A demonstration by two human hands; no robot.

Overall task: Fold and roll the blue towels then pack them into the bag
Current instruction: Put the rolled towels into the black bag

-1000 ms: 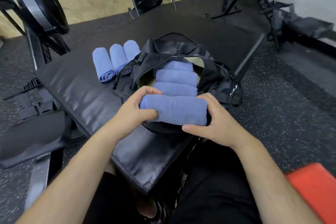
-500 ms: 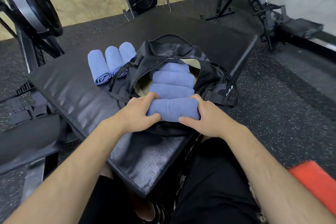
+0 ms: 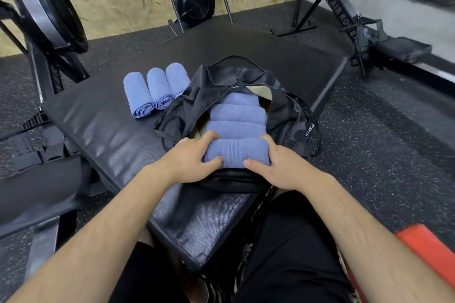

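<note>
At the near edge of the bag point(image 3: 291, 115), left hand point(image 3: 189, 158) and right hand point(image 3: 279, 168) grasp one rolled towel point(image 3: 236, 155) with curled fingers point(image 3: 209, 136); three rolls point(image 3: 155, 88) lie far left on the surface point(image 3: 110, 130).

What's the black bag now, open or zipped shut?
Open: the black bag gapes, three rolled towels lie inside, and the left hand and right hand grip a fourth roll at its near edge.

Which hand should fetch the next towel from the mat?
Left, probably. The three rolled towels lie left of the bag, nearer the left hand; the right hand is on the bag's other side.
</note>
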